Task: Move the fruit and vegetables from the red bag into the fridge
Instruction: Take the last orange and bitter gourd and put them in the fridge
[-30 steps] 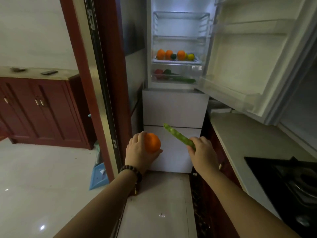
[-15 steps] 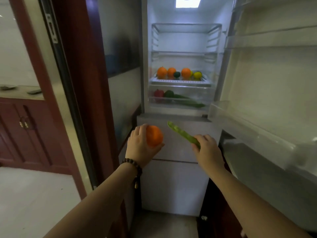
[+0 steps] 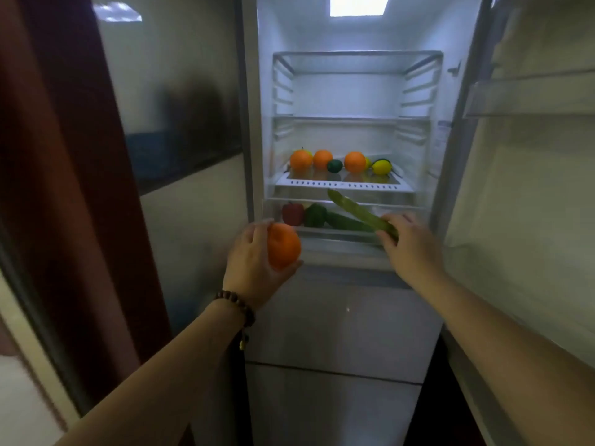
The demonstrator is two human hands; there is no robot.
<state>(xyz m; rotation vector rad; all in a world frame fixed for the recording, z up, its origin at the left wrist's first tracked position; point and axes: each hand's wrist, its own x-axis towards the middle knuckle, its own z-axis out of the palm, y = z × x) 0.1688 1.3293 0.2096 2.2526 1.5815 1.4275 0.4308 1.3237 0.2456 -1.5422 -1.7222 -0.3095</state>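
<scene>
I stand before the open fridge (image 3: pixel 351 91). My left hand (image 3: pixel 254 262) grips an orange (image 3: pixel 283 246) just below and left of the crisper drawer (image 3: pixel 338 233). My right hand (image 3: pixel 409 246) holds a long green bean pod (image 3: pixel 357 212) whose tip points up-left toward the lowest shelf (image 3: pixel 344 186). On that shelf sit three oranges (image 3: pixel 322 160), a dark green lime (image 3: pixel 335 165) and a lemon (image 3: pixel 381 166). Inside the drawer lie a red pepper (image 3: pixel 292 213), a green pepper (image 3: pixel 315 215) and a cucumber (image 3: pixel 346 222). The red bag is out of view.
The fridge door (image 3: pixel 528 175) stands open on the right with its door bins. Closed lower drawers (image 3: pixel 341 323) are below my hands. A dark red door frame (image 3: pixel 67 188) and a wall panel (image 3: pixel 180 130) close in the left side. The two upper shelves hold nothing.
I have come closer to the fridge, and both hands have risen from in front of the lower drawers to the crisper level, still holding the orange and the bean pod.
</scene>
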